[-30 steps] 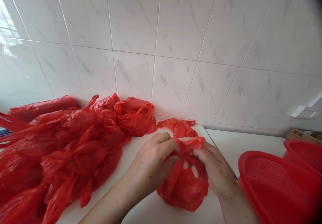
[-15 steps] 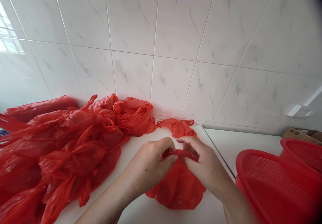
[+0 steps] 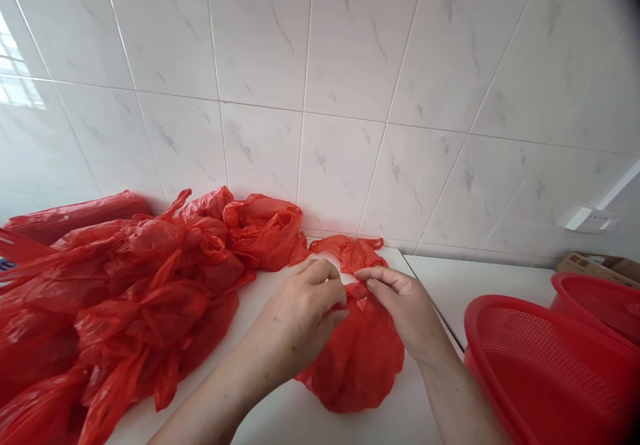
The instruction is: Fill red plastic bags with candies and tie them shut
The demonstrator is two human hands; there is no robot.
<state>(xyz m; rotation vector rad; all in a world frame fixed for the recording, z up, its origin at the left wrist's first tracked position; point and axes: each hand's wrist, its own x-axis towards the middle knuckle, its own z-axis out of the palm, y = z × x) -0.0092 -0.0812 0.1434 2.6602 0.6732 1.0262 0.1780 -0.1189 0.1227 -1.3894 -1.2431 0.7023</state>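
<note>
A thin red plastic bag (image 3: 355,365) rests on the white tabletop between my hands, its gathered top at finger height. My left hand (image 3: 307,318) is curled at the left of that top; its fingertips are partly hidden, so what they grip is hard to see. On the other side my right hand (image 3: 405,305) pinches the bag's top edge between thumb and forefinger. Behind them a smaller crumpled red bag (image 3: 350,250) lies near the wall.
A big heap of tied, filled red plastic bags (image 3: 145,298) covers the left side. Red perforated plastic baskets (image 3: 530,345) stand at the right, with a cardboard box (image 3: 595,265) behind. White wall tiles (image 3: 345,165) rise at the back, with a socket (image 3: 590,219) at right.
My hands have moved slightly apart at the bag's top. The left hand has lifted and turned, and the right fingers have straightened into a pinch. The bag looks rounder.
</note>
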